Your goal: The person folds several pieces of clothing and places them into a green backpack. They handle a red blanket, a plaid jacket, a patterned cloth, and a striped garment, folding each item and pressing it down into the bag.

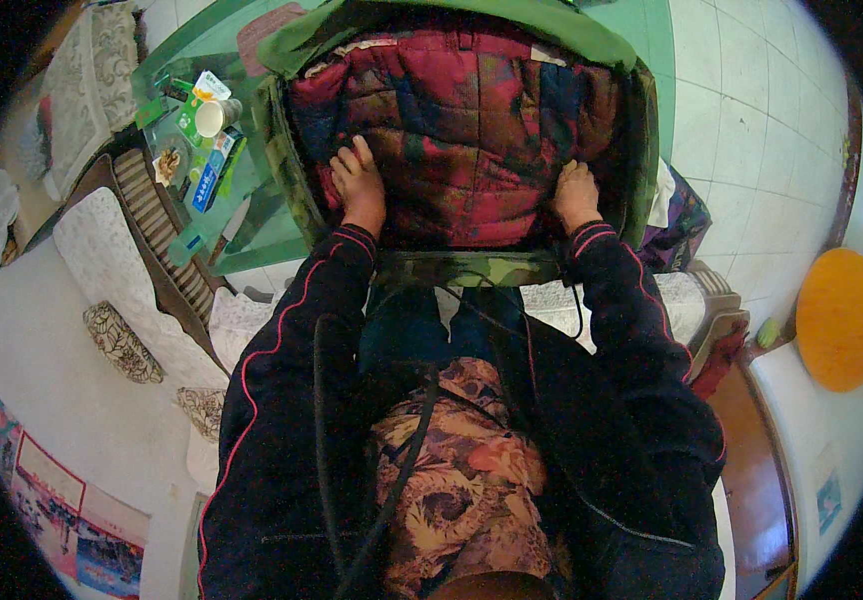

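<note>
A quilted garment [469, 142] in a red, brown and dark blue pattern lies folded inside an open camouflage bag [469, 268]. My left hand [360, 184] rests on the garment's left side, the index finger stretched forward; whether it pinches the fabric cannot be told. On the other side, my right hand [578, 196] has its fingers curled into the fabric near the bag's right wall. The bag's green flap [566, 34] is folded back at the far side. Part of the fingertips of my right hand is hidden in the cloth.
The bag stands on a green glass table [259, 244]. To its left are a paper cup [214, 118], a blue-and-white box [214, 171] and a knife [233, 225]. A dark patterned bag [679, 221] is at the right. An orange round stool top [840, 320] stands farther right.
</note>
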The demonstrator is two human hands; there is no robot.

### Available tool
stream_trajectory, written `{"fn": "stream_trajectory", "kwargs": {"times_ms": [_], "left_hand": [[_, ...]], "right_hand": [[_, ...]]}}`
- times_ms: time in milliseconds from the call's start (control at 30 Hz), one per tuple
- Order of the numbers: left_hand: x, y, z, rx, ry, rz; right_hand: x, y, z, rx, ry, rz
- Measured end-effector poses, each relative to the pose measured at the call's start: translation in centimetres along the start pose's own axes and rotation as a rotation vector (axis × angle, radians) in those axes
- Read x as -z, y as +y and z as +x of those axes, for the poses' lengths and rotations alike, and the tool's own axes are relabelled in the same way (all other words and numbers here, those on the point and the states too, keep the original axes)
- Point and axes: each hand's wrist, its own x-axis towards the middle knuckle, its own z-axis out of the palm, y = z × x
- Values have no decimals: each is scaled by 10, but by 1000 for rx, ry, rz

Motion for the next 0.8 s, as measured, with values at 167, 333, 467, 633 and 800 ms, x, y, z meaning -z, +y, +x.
{"fn": "stream_trajectory", "kwargs": {"times_ms": [167, 333, 467, 633, 800], "left_hand": [[8, -6, 4, -50, -135, -23], [51, -20, -18, -31, -209, -22], [98, -44, -2, -169, -403, -322], [132, -43, 78, -59, -16, -511], [111, -42, 117, 55, -657, -467]], "right_hand": [[-12, 12, 13, 126, -51, -132], [38, 7, -8, 93, -151, -32], [130, -14, -32, -12, -403, -48], [178, -87, -13, 615, 551, 26], [142, -133, 50, 599, 460, -19]]}}
